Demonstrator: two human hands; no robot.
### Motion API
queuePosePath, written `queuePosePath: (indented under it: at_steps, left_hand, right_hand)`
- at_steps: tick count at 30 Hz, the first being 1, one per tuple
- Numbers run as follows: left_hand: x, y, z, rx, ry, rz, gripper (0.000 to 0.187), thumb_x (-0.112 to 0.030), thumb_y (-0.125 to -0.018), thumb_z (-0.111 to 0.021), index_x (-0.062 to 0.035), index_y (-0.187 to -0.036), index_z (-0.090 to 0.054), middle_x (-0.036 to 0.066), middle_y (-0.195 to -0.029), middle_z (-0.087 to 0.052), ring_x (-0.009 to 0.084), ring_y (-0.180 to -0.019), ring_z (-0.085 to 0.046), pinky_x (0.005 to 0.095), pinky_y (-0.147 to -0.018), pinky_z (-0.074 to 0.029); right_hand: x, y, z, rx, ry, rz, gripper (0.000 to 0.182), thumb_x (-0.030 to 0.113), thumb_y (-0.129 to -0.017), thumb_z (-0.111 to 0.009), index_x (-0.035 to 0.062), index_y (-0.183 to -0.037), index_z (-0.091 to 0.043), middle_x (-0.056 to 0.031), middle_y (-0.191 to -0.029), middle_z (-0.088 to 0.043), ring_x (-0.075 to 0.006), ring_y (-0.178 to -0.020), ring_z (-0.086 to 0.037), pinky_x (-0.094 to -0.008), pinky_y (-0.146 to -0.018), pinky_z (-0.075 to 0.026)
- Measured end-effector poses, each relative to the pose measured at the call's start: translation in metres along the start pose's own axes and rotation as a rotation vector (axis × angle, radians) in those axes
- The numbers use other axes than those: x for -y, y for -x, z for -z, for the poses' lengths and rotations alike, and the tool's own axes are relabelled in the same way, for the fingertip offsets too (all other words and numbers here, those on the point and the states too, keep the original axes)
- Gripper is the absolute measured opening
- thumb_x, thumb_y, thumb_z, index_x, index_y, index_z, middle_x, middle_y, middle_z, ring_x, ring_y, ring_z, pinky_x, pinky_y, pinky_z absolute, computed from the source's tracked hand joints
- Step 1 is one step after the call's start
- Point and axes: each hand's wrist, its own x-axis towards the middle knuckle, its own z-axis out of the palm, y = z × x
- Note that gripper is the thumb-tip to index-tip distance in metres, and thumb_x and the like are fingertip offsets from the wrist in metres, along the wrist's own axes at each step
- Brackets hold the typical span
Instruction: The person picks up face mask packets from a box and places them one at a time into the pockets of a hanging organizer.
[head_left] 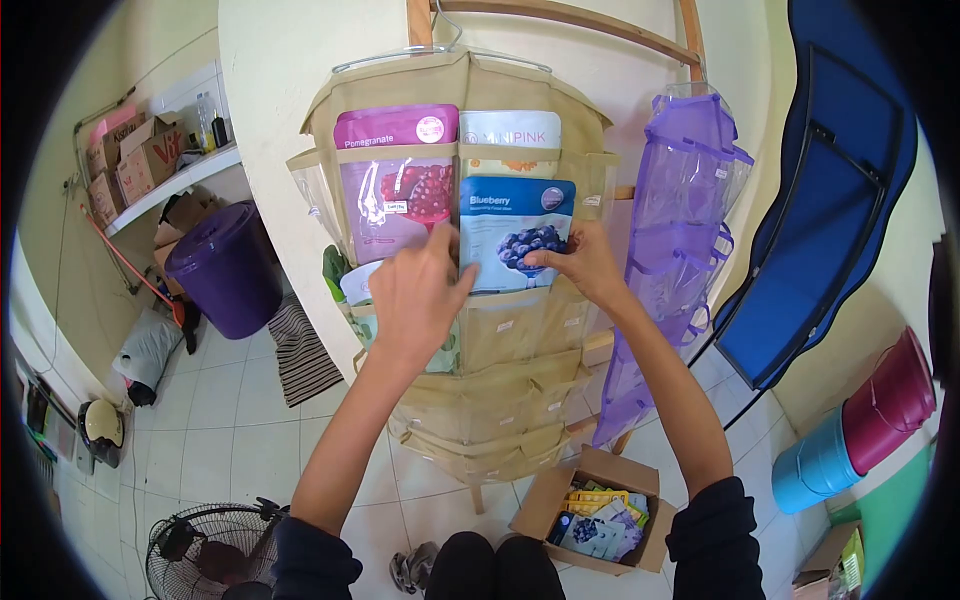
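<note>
A blue Blueberry pouch (500,225) stands upright in front of a beige hanging organizer (400,85) with clear pockets. My right hand (585,262) grips the pouch's right edge, thumb in front and the other fingers behind. At its lower left edge is my left hand (415,290), fingers curled in and thumb beside the pouch; whether it pinches the pouch or a pocket rim is hidden. A pink Pomegranate pouch (375,215) sits in the upper left pocket. Behind the blue pouch, a white MINIPINK pouch (510,130) sticks up. Below my left hand, a green-and-white pouch (362,285) is partly covered.
An open cardboard box (545,500) holding several pouches stands on the floor. A purple organizer (672,220) hangs at the right, near a blue folded frame (800,250). To the lower left is a fan (215,555); a purple bin (225,270) stands farther back.
</note>
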Motion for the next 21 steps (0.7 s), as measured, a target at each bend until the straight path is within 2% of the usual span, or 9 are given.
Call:
queuePosePath:
  at_steps: [1,3,4,6,9,11,15,17,21]
  left_hand:
    - [-0.002,-0.002,0.004,0.002,-0.002,-0.002,0.025,-0.017,-0.066,-0.070,-0.0047,-0.084,-0.057,0.007,-0.068,-0.061,0.0248,-0.066,-0.059,0.0331,-0.056,-0.044]
    - [-0.003,-0.012,0.009,-0.419,-0.083,-0.318,0.030,-0.015,-0.066,-0.069,-0.0057,-0.092,-0.058,0.007,-0.082,-0.059,0.0249,-0.080,-0.054,0.0315,-0.063,-0.044]
    - [-0.001,-0.018,0.009,-0.415,-0.081,-0.315,0.030,-0.015,-0.066,-0.069,-0.0057,-0.092,-0.058,0.007,-0.082,-0.059,0.0249,-0.080,-0.054,0.0315,-0.063,-0.044]
    - [0.003,-0.029,0.010,-0.229,-0.138,-0.511,0.030,-0.012,-0.066,-0.067,-0.0076,-0.095,-0.060,0.007,-0.089,-0.053,0.0240,-0.087,-0.049,0.0317,-0.070,-0.041]
    - [0.000,-0.031,0.007,-0.128,-0.188,-0.534,0.022,-0.011,-0.068,-0.065,-0.0080,-0.089,-0.061,0.006,-0.084,-0.052,0.0224,-0.086,-0.049,0.0330,-0.070,-0.037]
    - [0.001,-0.031,-0.002,-0.099,-0.175,-0.557,0.018,-0.010,-0.069,-0.064,-0.0078,-0.086,-0.061,0.005,-0.082,-0.051,0.0218,-0.085,-0.049,0.0332,-0.070,-0.036]
    - [0.004,-0.027,-0.022,-0.047,-0.184,-0.581,0.010,-0.009,-0.069,-0.063,-0.0077,-0.079,-0.061,0.003,-0.078,-0.052,0.0201,-0.083,-0.049,0.0329,-0.070,-0.035]
    - [0.004,-0.024,-0.021,-0.015,-0.175,-0.582,0.009,-0.008,-0.069,-0.063,-0.0078,-0.078,-0.061,0.003,-0.077,-0.052,0.0195,-0.083,-0.049,0.0328,-0.070,-0.034]
    - [0.006,-0.020,-0.023,-0.002,-0.178,-0.587,0.006,-0.008,-0.070,-0.063,-0.0077,-0.076,-0.061,0.003,-0.072,-0.052,0.0196,-0.078,-0.050,0.0333,-0.069,-0.034]
  right_hand:
    - [-0.005,0.000,-0.003,0.014,0.011,0.000,0.024,0.009,-0.065,-0.075,-0.0035,-0.081,-0.063,-0.0047,-0.072,-0.064,-0.0068,-0.062,-0.055,-0.0227,-0.054,-0.044]
    - [-0.013,0.001,-0.007,0.028,0.023,-0.006,0.023,0.009,-0.065,-0.075,-0.0038,-0.080,-0.063,-0.0053,-0.072,-0.064,-0.0070,-0.062,-0.055,-0.0233,-0.054,-0.045]
    - [-0.014,0.003,-0.012,0.056,0.047,-0.014,0.024,0.010,-0.064,-0.075,-0.0042,-0.079,-0.064,-0.0060,-0.072,-0.064,-0.0076,-0.062,-0.056,-0.0238,-0.055,-0.045]
    - [-0.013,0.007,-0.014,0.085,0.070,-0.025,0.024,0.010,-0.064,-0.076,-0.0046,-0.079,-0.064,-0.0067,-0.071,-0.065,-0.0082,-0.062,-0.056,-0.0243,-0.055,-0.046]
    - [0.011,0.008,-0.010,0.093,0.198,-0.085,0.023,0.009,-0.063,-0.076,-0.0039,-0.079,-0.064,-0.0071,-0.071,-0.064,-0.0096,-0.062,-0.058,-0.0250,-0.057,-0.047]
    - [0.027,0.005,-0.003,0.087,0.165,-0.109,0.024,0.003,-0.067,-0.072,-0.0042,-0.088,-0.062,-0.0061,-0.079,-0.064,-0.0093,-0.069,-0.059,-0.0230,-0.066,-0.048]
    - [0.043,-0.004,0.009,0.080,0.145,-0.128,0.020,0.001,-0.067,-0.070,-0.0045,-0.085,-0.063,-0.0072,-0.076,-0.065,-0.0109,-0.068,-0.060,-0.0235,-0.066,-0.048]
    - [0.039,-0.005,0.008,0.214,0.292,-0.074,0.015,-0.003,-0.067,-0.068,-0.0043,-0.082,-0.064,-0.0082,-0.074,-0.065,-0.0118,-0.068,-0.061,-0.0236,-0.066,-0.049]
    - [0.037,-0.001,0.001,0.223,0.362,-0.051,0.015,-0.006,-0.066,-0.066,-0.0034,-0.081,-0.065,-0.0084,-0.073,-0.065,-0.0115,-0.067,-0.061,-0.0235,-0.065,-0.049]
